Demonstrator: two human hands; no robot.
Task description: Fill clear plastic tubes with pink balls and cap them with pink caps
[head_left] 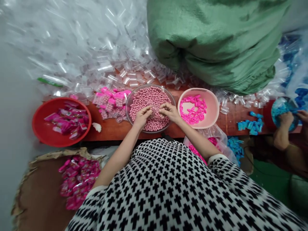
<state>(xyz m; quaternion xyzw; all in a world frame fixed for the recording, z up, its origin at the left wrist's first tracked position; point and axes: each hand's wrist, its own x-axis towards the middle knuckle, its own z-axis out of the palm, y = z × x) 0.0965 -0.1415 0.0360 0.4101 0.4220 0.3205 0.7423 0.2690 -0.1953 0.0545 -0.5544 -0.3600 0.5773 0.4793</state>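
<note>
A clear bowl [130, 99] full of small pink balls [146, 98] stands on the red-brown table in front of me. My left hand [141, 116] and my right hand [169, 111] hover over the bowl, fingers pinched together. Between them they hold a small clear plastic tube [155, 110] above the balls. To the right of the bowl stands a pink basket [213, 106] holding pink caps [193, 109]. Left of the bowl lie filled tubes with pink caps [111, 100].
A red bowl [39, 128] of pink packets stands at the left; more packets [78, 179] lie in a box below. Clear empty tubes [96, 61] are heaped behind, beside a green sack [211, 41]. At the right another person's hand [286, 120] works among blue pieces [250, 125].
</note>
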